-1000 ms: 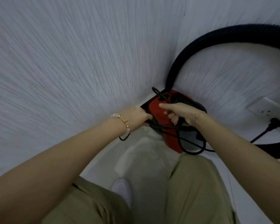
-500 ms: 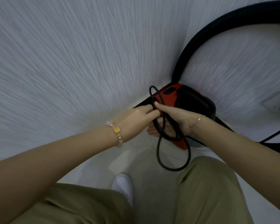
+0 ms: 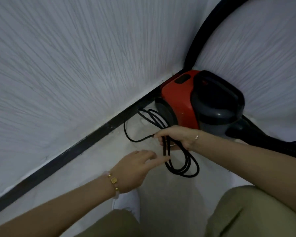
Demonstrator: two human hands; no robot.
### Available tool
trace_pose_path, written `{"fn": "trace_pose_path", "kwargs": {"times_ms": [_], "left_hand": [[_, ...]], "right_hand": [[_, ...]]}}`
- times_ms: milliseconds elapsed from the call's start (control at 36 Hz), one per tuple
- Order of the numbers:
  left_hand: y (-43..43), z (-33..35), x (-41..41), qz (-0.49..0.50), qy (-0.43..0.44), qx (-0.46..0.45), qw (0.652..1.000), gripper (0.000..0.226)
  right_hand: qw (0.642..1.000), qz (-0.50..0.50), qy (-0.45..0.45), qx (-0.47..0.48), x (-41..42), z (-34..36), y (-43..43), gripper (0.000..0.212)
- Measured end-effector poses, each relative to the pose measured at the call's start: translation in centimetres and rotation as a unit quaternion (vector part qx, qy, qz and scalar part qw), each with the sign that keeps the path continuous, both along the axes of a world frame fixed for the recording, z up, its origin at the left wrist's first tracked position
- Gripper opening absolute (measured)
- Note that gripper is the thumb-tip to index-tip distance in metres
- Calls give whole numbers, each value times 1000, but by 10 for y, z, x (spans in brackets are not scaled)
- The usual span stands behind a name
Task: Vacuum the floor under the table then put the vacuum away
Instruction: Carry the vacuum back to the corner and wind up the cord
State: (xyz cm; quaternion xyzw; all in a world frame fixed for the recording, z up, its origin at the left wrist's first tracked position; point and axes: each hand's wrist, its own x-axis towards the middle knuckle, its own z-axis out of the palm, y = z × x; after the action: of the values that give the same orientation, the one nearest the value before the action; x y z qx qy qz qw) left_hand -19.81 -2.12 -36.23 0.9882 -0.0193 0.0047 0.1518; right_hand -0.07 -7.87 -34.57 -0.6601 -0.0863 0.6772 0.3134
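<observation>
left hand (image 3: 137, 165) has let go, fingers loose; right hand (image 3: 176, 137) grips coiled cord (image 3: 181, 161) mid-frame; vacuum (image 3: 200, 101) parked in corner, cord stowing left.

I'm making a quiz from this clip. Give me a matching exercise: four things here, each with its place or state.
Things:
1. vacuum
2. power cord
3. left hand
4. hose

Places or states:
A. fingers straight, gripping nothing
B. rises along the wall
C. looped, gripped by the right hand
D. on the floor in the wall corner

Pairs: 1-D, 2-C, 3-A, 4-B
</observation>
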Motion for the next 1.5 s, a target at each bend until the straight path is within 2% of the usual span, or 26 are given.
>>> {"fn": "trace_pose_path", "kwargs": {"times_ms": [28,56,83,139,167,222,250,333,389,444,528,667,778,889,972,1056,1111,1167,1222,1306,1361,1444,1500], "left_hand": [[-4,-4,-3,74,6,-85,994,59],[-8,-7,-4,170,16,-188,967,51],[-10,-10,-3,264,43,-288,920,42],[-7,-17,6,396,116,-449,792,30],[-4,-20,14,422,161,-525,721,31],[2,-22,29,419,232,-657,582,41],[4,-24,35,403,243,-700,537,42],[6,-36,52,384,225,-757,477,36],[1,-45,64,408,199,-764,459,36],[-5,-54,74,442,182,-752,454,45],[-6,-70,86,497,152,-712,473,50],[7,-93,101,545,143,-659,498,40],[18,-106,111,572,147,-613,524,29],[30,-114,118,577,142,-567,570,36],[35,-117,126,569,159,-550,590,18],[40,-114,137,573,194,-533,592,20],[43,-107,144,575,220,-523,589,22],[48,-109,148,579,218,-505,602,24],[54,-112,149,587,200,-493,611,26],[61,-118,145,597,172,-497,606,52],[63,-120,142,585,154,-492,625,48],[63,-118,139,565,137,-491,649,49],[61,-115,135,545,129,-506,656,54]], "right_hand": [[999,3,-32,10,2,-3,-1,29],[997,10,-68,24,3,-6,-2,31],[994,19,-102,38,3,-8,-2,33],[986,39,-149,57,2,-16,-4,33],[984,49,-160,65,0,-21,-6,29],[979,67,-174,81,-6,-30,-10,24],[978,67,-175,88,-9,-35,-13,23],[980,53,-162,105,-20,-53,-26,14],[981,51,-160,97,-28,-70,-35,13],[983,40,-157,92,-34,-85,-38,21],[984,33,-154,85,-30,-100,-36,25],[971,103,-214,-6,-20,-119,-31,11],[960,124,-249,-5,-21,-115,-30,33],[918,168,-357,-52,-18,-109,-34,58],[899,150,-406,-59,-20,-107,-38,66],[855,144,-498,-35,-28,-106,-43,71],[792,156,-591,-8,-33,-109,-46,73],[727,188,-661,-4,-36,-109,-48,70],[693,213,-689,-17,-34,-108,-50,71],[692,248,-676,-39,-30,-108,-54,79],[706,271,-653,-27,-30,-108,-53,75],[715,292,-635,13,-31,-112,-47,56],[748,293,-595,9,-31,-117,-39,51]]}}
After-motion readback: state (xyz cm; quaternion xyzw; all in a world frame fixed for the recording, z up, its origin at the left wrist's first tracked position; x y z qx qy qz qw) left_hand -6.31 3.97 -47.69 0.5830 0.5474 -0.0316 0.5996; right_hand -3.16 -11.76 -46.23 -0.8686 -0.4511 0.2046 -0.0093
